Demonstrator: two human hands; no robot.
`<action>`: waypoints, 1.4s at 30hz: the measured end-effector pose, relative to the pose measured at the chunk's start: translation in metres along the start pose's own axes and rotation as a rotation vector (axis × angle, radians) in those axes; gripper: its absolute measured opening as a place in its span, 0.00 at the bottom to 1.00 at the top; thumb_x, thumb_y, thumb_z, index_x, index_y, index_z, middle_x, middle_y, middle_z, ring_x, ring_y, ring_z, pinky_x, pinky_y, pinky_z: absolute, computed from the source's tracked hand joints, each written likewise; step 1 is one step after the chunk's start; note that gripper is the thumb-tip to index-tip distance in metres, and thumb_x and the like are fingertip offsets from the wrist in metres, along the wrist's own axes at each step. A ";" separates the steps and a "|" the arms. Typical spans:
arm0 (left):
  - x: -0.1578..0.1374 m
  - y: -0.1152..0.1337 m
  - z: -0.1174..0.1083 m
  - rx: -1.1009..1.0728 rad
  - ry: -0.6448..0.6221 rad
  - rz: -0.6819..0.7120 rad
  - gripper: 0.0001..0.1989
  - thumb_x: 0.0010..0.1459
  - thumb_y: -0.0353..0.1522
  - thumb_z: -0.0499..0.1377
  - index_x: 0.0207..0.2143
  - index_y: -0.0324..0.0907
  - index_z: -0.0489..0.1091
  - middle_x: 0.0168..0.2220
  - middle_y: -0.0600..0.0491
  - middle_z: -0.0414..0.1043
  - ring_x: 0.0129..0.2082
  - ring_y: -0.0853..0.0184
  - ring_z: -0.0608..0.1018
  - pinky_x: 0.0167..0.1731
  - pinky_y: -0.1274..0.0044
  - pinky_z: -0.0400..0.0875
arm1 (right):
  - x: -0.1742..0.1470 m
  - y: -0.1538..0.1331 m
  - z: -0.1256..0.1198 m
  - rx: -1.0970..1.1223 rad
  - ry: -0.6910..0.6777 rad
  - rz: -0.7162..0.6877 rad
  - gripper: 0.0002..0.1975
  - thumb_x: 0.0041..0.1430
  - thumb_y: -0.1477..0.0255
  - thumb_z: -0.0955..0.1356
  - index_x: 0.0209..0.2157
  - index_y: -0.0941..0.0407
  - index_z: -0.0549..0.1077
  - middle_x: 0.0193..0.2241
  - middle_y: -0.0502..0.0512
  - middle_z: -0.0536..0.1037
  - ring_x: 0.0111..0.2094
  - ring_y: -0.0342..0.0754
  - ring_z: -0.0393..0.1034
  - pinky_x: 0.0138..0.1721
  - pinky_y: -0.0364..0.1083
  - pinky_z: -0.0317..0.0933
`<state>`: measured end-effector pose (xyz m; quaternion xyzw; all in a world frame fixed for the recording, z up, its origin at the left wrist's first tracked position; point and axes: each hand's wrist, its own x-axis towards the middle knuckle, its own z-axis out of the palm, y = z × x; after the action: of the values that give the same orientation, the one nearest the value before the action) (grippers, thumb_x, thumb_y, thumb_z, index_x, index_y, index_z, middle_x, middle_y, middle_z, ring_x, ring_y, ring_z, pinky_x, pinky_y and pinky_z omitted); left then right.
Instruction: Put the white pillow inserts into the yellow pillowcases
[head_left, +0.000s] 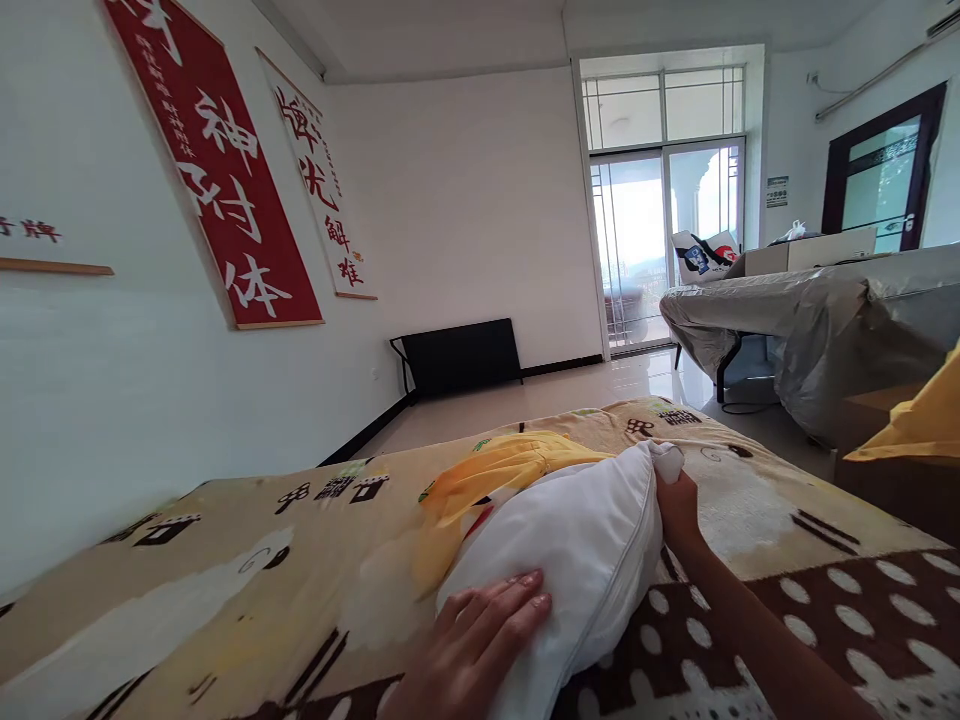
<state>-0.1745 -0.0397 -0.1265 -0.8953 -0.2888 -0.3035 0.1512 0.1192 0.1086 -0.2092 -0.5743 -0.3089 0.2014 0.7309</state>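
Note:
A plump white pillow (570, 530) with a seam along its edge lies tilted in front of me. My left hand (480, 640) rests on its near face, fingers stretched out flat. At the upper right corner, my right hand (679, 505) has its fingers closed around the bunched white fabric. Behind the pillow and against its far side lies a yellow printed cloth (517, 465), its lower part hidden by the pillow. Under all of this spreads a beige and brown patterned blanket (315, 560).
Another yellow cloth (919, 415) juts in at the right edge, above a brown box (885, 490). A plastic-covered table (810, 300) holds boxes and a bag (705, 258). By the far wall leans a folded black panel (461, 357). Glass sliding doors (667, 240) stand behind.

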 end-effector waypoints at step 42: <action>0.013 -0.029 -0.004 -0.807 0.200 -0.268 0.20 0.59 0.44 0.52 0.22 0.41 0.70 0.30 0.48 0.75 0.38 0.60 0.75 0.42 0.69 0.69 | -0.093 -0.090 -0.026 -0.052 -1.228 -0.410 0.17 0.57 0.60 0.64 0.25 0.59 0.70 0.19 0.47 0.63 0.23 0.39 0.54 0.24 0.39 0.52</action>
<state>-0.1852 -0.0129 -0.1122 -0.8035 -0.2445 -0.4944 -0.2240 0.0642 0.0061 -0.1473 -0.3016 -0.7788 0.3419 0.4309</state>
